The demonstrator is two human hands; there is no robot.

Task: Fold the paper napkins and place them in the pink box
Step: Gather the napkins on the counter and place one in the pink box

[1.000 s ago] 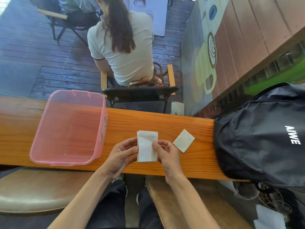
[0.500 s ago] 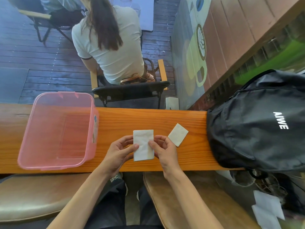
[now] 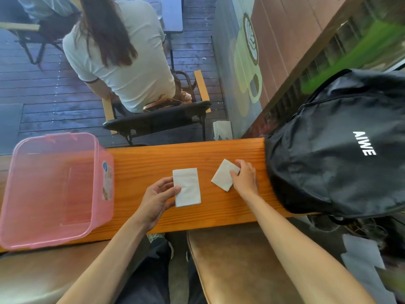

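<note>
A folded white napkin (image 3: 187, 187), rectangular, lies flat on the orange wooden counter (image 3: 153, 163). My left hand (image 3: 156, 197) pinches its left edge with thumb and fingers. To the right lies a smaller folded napkin (image 3: 222, 175), turned diagonally. My right hand (image 3: 245, 177) rests on its right corner, fingers curled over it. The pink see-through box (image 3: 54, 187) stands at the counter's left end with nothing in it.
A black backpack (image 3: 341, 145) covers the counter's right end, close to my right hand. Brown seat cushions (image 3: 241, 264) lie below the counter's near edge. A person sits on a chair (image 3: 157, 119) beyond the far edge. More white paper (image 3: 361, 257) lies low at right.
My right hand let go of the larger napkin and moved right onto the smaller one. My left hand stays on the larger napkin's left edge. The camera view shifted.
</note>
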